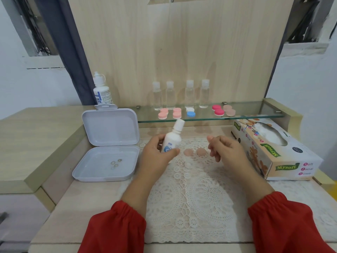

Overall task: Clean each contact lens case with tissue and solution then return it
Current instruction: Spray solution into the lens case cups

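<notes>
Left hand (156, 154) grips a small white bottle (172, 138), fingers and thumb wrapped round its lower body, cap still on and tilted toward the far right. Right hand (225, 149) hangs just to the right of it with fingers loosely curled and nothing in them. Between the two hands, on the lace mat (191, 198), lie two pale peach discs (194, 152), probably the open halves or lids of the case being cleaned; I cannot tell which. Other cases (191, 113) sit in pairs on the far glass shelf (255, 116), and the tissue box (269, 154) stands at the right edge of the tabletop.

Judging from this, the solution step is in hand. To do it well, the free hand should take the cap off while the left keeps the bottle steady, then tip the nozzle directly over each disc and squeeze gently so only a few drops land inside. Draw a tissue before wiping.
</notes>
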A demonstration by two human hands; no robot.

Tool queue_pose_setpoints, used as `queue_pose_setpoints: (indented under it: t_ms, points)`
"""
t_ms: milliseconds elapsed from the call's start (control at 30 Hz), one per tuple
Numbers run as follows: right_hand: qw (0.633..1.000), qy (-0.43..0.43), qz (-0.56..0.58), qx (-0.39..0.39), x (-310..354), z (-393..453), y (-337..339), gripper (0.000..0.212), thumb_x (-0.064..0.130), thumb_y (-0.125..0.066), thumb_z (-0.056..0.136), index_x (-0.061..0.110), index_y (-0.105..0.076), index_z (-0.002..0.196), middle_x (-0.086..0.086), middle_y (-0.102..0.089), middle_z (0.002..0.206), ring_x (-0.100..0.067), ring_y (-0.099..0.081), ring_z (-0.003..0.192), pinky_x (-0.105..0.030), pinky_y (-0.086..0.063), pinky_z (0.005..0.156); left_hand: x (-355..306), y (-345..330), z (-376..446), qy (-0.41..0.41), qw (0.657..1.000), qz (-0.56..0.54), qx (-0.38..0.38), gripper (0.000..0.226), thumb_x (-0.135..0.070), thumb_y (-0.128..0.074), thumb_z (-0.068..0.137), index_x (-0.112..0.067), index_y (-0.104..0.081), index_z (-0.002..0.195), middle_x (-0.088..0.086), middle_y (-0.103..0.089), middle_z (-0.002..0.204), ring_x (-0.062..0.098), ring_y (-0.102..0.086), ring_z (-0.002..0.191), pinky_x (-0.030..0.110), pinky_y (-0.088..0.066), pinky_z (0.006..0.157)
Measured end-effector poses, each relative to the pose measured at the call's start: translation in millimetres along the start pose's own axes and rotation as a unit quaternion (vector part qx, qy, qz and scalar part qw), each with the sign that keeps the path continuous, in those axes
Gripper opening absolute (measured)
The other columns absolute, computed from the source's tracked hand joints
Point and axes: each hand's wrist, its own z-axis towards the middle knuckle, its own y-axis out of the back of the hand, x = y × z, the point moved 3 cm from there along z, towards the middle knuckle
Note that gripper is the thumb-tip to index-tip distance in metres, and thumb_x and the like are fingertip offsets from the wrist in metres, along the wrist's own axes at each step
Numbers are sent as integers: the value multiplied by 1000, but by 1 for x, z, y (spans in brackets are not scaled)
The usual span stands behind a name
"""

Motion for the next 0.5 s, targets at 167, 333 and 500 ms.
queue_pose_setpoints:
  t_ms: [167,333,500]
  points:
    - [985,-11,-151,86,-10,-9,5,20,33,-79,76,26,-66,88,9,-64,90,-7,-50,66,-15,-42,62,7,2,10,-8,999,10,-53,40,-18,-78,77,-27,-54,108,-19,-59,99,0,-57,93,17,-44,74]
    - [960,8,-245,132,-12,-8,-1,36,35,-83,70,38,-63,100,21,-54,103,1,-48,78,-20,-39,75,13,2,15,5,999,19,-44,38,-20,-77,79,-28,-53,108,-19,-58,100,7,-58,99,25,-45,84]
    - [937,28,-318,142,-11,-8,-5,34,44,-77,75,36,-65,105,21,-53,104,8,-47,83,-23,-42,82,5,6,4,-38,976,140,-162,44,-8,-65,82,-16,-54,123,-10,-54,103,16,-56,97,31,-45,82]
